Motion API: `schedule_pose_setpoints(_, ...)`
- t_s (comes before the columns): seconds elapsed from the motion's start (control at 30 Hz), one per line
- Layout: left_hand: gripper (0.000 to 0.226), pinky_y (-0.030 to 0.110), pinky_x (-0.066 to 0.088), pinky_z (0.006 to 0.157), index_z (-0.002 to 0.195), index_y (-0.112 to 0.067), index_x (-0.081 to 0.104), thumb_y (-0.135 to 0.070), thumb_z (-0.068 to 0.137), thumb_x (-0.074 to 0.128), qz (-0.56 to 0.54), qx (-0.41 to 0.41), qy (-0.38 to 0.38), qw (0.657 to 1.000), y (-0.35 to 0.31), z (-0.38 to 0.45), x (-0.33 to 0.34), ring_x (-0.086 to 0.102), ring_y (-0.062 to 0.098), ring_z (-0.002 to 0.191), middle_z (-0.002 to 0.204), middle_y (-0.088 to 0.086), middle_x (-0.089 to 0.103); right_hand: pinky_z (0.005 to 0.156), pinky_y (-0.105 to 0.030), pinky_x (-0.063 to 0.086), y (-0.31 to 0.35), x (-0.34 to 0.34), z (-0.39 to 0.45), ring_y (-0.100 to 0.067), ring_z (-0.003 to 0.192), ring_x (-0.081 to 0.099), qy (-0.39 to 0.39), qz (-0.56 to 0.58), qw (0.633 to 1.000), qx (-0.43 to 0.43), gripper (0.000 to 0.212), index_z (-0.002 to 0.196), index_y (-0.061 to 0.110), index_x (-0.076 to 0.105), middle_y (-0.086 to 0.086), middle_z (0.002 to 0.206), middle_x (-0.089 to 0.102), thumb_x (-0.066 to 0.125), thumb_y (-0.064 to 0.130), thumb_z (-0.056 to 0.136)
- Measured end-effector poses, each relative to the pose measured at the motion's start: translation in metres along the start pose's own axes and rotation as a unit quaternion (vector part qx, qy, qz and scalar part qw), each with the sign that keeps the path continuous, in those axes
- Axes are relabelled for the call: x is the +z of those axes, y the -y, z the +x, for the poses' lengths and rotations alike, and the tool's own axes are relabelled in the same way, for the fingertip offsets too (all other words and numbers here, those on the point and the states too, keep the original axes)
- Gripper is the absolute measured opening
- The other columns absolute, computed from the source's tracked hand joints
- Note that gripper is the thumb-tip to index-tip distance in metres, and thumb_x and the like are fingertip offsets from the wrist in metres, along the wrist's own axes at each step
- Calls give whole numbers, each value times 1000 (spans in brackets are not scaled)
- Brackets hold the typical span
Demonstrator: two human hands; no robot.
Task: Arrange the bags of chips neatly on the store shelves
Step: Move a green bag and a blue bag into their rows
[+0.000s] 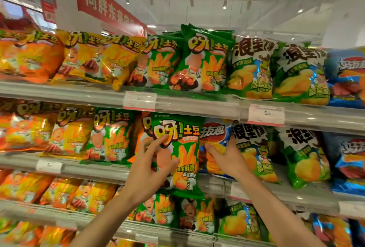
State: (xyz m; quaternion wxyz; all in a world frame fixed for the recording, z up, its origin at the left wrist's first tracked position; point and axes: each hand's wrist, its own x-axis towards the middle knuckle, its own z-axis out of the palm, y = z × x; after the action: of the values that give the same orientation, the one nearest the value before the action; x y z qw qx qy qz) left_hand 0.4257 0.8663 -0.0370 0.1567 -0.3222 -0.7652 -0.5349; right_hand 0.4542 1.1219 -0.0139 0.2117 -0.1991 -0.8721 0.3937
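At the middle shelf (102, 169), the left hand (146, 169) grips a green chip bag (181, 148) held upright in front; the right hand (227, 158), fingers spread, presses on a blue bag (214, 138) beside it.

A shop: price-tagged shelves (197, 106) of chip bags (201, 63).

bags (110, 138) tight along every shelf (94, 169)

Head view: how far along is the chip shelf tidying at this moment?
Done: the top shelf looks largely faced, bags upright in colour groups. In hand: the left hand holds a green chip bag in front of the second shelf, while the right hand presses the blue chip bag beside it. Left: seating that green bag and straightening the leaning bags on the lower shelves.
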Motion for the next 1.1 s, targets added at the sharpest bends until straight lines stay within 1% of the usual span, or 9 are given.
schedule_pose_setpoints(0.17,63,41,51,99,136,-64,37,-66,80,66,10,-7,-11,1000,14,1,-19,44,-5,122,136,-17,33,101,-42,45,5,8,3,-37,131,48,-64,20,998,15,90,154,6,15,-15,148,46,63,50,91)
schedule_pose_setpoints(0.37,59,17,43,89,133,-66,36,-64,81,65,26,9,-23,999,17,4,-25,36,-22,116,138,-14,32,101,-42,43,12,-2,6,-35,131,48,-110,56,992,-11,83,152,12,27,-11,146,49,63,52,90)
schedule_pose_setpoints(0.57,62,18,42,92,136,-62,37,-62,81,66,38,27,-32,998,20,10,-14,36,-20,117,137,-12,34,94,-43,50,10,-28,3,-24,105,63,-103,106,989,-20,47,125,22,57,2,113,68,68,48,87)
schedule_pose_setpoints(0.67,63,19,45,91,136,-64,36,-71,79,63,34,30,-36,998,18,15,1,40,-11,120,137,-15,31,95,-41,49,6,-52,-7,-20,106,62,-101,97,990,-18,46,124,23,58,6,113,67,70,47,86)
schedule_pose_setpoints(0.77,64,6,44,83,140,-57,38,-63,82,65,38,23,-51,998,13,23,25,44,6,121,138,-13,29,90,-33,43,-5,-80,-22,-15,102,55,-101,84,991,-5,49,130,24,52,13,106,59,69,44,89)
schedule_pose_setpoints(0.8,64,8,45,86,141,-55,38,-62,83,65,40,25,-61,997,12,27,34,43,10,122,139,-11,29,90,-32,41,-10,-88,-27,-16,103,52,-103,77,992,2,56,136,21,49,11,108,57,68,44,89)
schedule_pose_setpoints(0.9,66,37,49,100,143,-52,37,-64,85,63,58,31,-83,994,6,42,60,43,18,127,141,-7,31,99,-37,43,-24,-110,-38,-27,123,52,-121,49,991,32,75,148,16,39,-4,139,54,68,48,87)
schedule_pose_setpoints(1.0,64,42,55,91,143,-46,38,-68,86,58,84,39,-81,992,0,55,85,48,19,120,140,1,34,103,-38,42,-41,-124,-48,-29,127,52,-130,53,989,49,78,150,17,37,-6,143,52,69,48,86)
schedule_pose_setpoints(1.1,64,50,50,98,144,-40,39,-65,88,57,146,42,-71,986,1,61,108,45,36,130,144,16,36,104,-37,41,-51,-132,-56,-28,129,50,-127,65,988,60,81,151,18,34,-5,144,50,71,46,85)
